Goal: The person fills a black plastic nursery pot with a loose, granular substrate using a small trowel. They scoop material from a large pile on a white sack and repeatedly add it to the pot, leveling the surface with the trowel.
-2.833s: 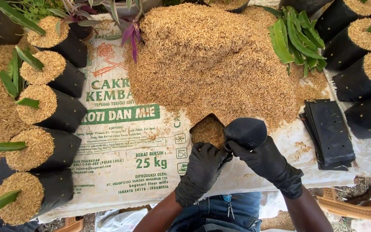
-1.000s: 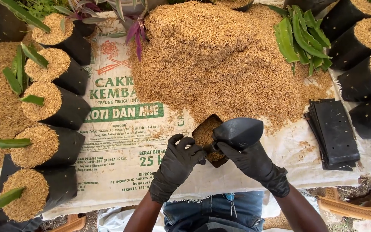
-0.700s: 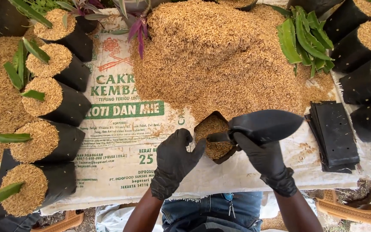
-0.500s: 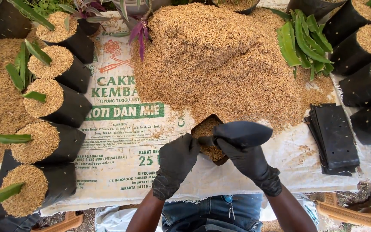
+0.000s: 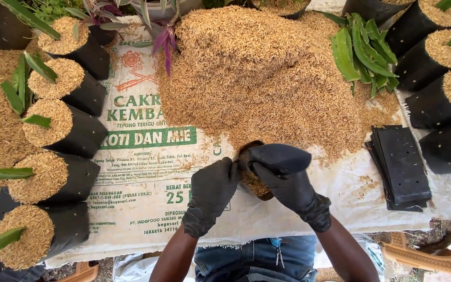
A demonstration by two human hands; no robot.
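Both my hands wear black gloves. My left hand (image 5: 211,194) grips the near left edge of a small black plastic grow bag (image 5: 275,156), partly filled with tan husks. My right hand (image 5: 286,187) holds the bag's right side, its upper part folded over above the fingers. The bag sits at the near edge of a big heap of rice husks (image 5: 257,78) piled on a white printed sack (image 5: 142,172) spread as a work surface.
Filled black bags with husks and green leaves line the left (image 5: 61,130) and the far right (image 5: 434,57). A stack of flat empty black bags (image 5: 400,164) lies to the right. Loose green leaves (image 5: 361,52) and a purple plant (image 5: 165,39) lie at the back.
The bag's black top was stretched out to the right, then folded back in. My hands have closed in around the bag; it has stayed at the heap's near edge.
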